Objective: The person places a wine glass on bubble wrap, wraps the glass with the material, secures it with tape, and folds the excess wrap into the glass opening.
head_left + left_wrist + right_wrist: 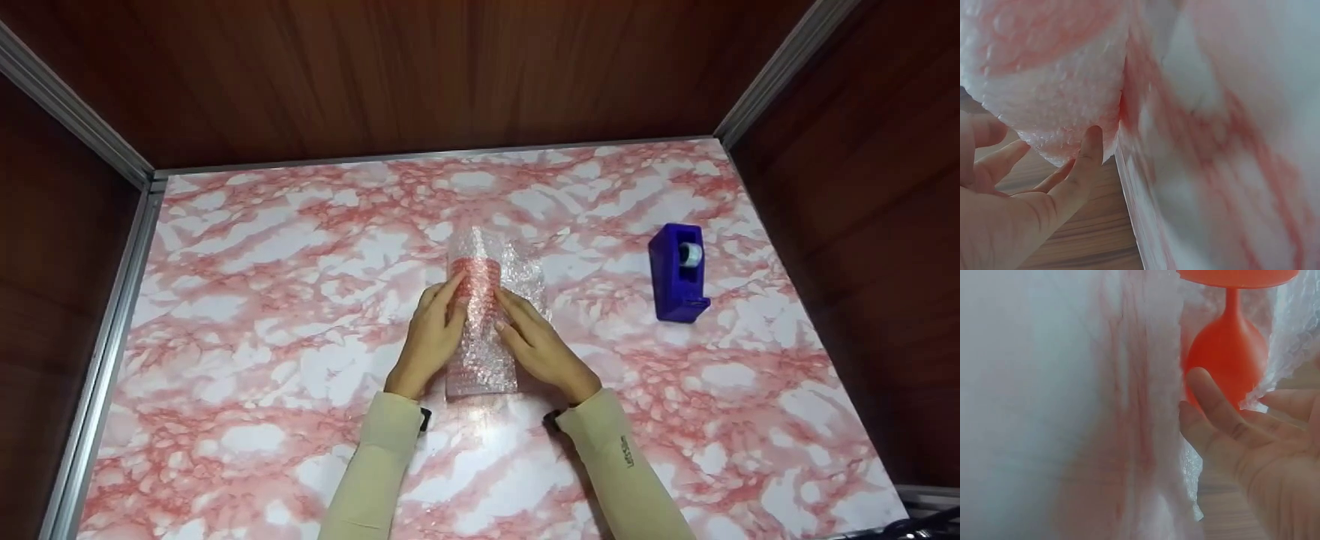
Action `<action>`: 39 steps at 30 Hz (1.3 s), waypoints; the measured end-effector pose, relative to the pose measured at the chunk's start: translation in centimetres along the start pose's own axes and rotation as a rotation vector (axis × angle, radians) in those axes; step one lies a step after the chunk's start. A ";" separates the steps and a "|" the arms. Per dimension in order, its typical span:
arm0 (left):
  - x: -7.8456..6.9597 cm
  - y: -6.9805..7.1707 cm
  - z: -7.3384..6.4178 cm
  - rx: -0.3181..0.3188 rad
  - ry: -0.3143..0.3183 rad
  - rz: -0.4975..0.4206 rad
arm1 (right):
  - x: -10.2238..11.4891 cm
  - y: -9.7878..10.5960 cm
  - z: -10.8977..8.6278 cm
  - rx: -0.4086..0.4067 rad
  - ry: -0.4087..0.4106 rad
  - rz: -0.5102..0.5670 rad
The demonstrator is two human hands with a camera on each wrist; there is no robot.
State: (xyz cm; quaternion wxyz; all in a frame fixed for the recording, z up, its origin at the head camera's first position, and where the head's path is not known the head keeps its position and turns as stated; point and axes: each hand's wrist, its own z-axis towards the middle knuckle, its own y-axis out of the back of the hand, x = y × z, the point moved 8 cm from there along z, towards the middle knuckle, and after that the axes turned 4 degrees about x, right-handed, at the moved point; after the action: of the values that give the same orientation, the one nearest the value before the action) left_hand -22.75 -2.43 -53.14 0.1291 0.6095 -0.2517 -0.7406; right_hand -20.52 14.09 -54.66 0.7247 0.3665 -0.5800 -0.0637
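Note:
An orange-red stemmed goblet [1227,354] lies on its side, partly rolled in clear bubble wrap [484,375]. My left hand [433,330] rests along the roll's left side, and its fairly straight fingertips touch the wrap [1055,107] in the left wrist view. On the other side is my right hand [541,341], its extended fingers [1213,399] against the goblet's bowl, where the wrap is open. The goblet's stem and round foot show in the right wrist view; from above, the wrap blurs its outline.
A blue tape dispenser [675,277] with a roll of clear tape stands to the right on the red-and-white marbled table [300,360]. Dark wood panels [450,75] with metal edge strips enclose the back and both sides. A dark cable [926,525] lies at the lower right corner.

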 end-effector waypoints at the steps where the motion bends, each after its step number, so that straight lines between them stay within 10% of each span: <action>1: 0.0 0.0 0.0 -0.005 -0.003 -0.003 | -0.1 0.0 0.0 0.002 -0.006 0.004; 20: -0.8 0.1 -0.1 -0.031 -0.095 0.033 | -0.9 -0.5 -0.3 -0.002 -0.071 0.049; 31: -0.6 -0.1 -0.2 -0.010 -0.047 0.023 | -0.8 -0.4 -0.3 0.014 -0.081 0.089; 39: -0.8 -0.1 -0.2 -0.024 -0.083 0.017 | -0.2 0.5 -0.1 -0.067 0.025 0.020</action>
State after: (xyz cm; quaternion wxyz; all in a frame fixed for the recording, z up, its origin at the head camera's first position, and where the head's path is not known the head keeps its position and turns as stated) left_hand -22.33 -1.98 -52.52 0.1319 0.5747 -0.2531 -0.7670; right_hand -20.65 14.58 -54.48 0.7442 0.3372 -0.5721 -0.0713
